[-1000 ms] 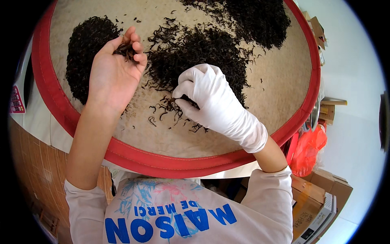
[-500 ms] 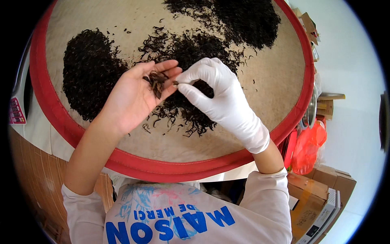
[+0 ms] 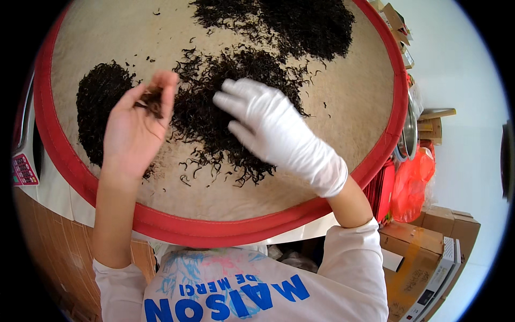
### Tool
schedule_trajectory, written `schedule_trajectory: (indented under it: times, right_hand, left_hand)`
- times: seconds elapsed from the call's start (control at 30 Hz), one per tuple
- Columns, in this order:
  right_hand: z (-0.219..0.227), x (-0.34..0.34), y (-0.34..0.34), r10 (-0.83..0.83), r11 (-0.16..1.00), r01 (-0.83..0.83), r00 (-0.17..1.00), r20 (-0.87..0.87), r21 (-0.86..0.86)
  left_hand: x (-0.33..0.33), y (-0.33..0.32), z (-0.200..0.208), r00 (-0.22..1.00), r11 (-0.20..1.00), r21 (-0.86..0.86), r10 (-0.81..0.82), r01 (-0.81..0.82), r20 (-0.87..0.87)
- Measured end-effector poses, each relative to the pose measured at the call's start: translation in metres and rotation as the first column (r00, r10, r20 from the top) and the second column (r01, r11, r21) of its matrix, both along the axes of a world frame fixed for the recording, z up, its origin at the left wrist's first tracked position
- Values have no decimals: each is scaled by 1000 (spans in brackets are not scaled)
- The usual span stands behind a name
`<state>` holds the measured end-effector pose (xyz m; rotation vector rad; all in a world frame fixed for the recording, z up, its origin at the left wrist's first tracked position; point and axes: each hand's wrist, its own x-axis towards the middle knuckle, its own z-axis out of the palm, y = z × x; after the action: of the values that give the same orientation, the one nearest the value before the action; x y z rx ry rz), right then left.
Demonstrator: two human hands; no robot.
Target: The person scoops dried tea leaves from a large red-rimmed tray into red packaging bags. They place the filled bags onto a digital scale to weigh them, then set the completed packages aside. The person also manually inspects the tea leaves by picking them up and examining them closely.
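Note:
My bare left hand (image 3: 132, 133) is palm up with its fingers curled round a small clump of brown, twisted dried tea leaves (image 3: 152, 103). It hovers beside the left tea pile (image 3: 96, 110), slightly smeared by motion. My right hand (image 3: 276, 126), in a white glove, is over the middle tea pile (image 3: 201, 115), its fingers stretched and somewhat apart. Nothing shows in it; whether its fingertips touch the leaves I cannot tell. All this lies on a large round beige tray with a red cloth rim (image 3: 214, 229).
Another dark tea pile (image 3: 311, 27) lies at the far side of the tray. To the right are a metal bowl (image 3: 409, 131), a red plastic bag (image 3: 413, 185) and cardboard boxes (image 3: 416, 241). A device with a pink panel (image 3: 25, 169) stands at the left edge.
My hands have parted. The left has moved left with its leaves, fingers curling more; the right has left its pinch near the left palm and spread its fingers over the middle pile.

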<state>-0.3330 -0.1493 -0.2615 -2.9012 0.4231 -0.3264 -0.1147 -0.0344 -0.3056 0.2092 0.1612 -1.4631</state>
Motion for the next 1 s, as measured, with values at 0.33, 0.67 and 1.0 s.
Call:
schedule_trajectory:
  times: [0.33, 0.67, 1.0]
  right_hand:
    - [45, -16, 27, 215, 970, -159, 915, -340, 185]
    - [23, -43, -5, -110, 982, 147, 955, -275, 118]
    - [2, -10, 35, 172, 985, -164, 907, -385, 53]
  left_hand:
    - [20, 5, -12, 990, 990, 43, 138, -137, -41]
    - [13, 2, 2, 998, 999, 41, 34, -32, -49]
    - [10, 0, 1, 1000, 997, 75, 6, -5, -15]
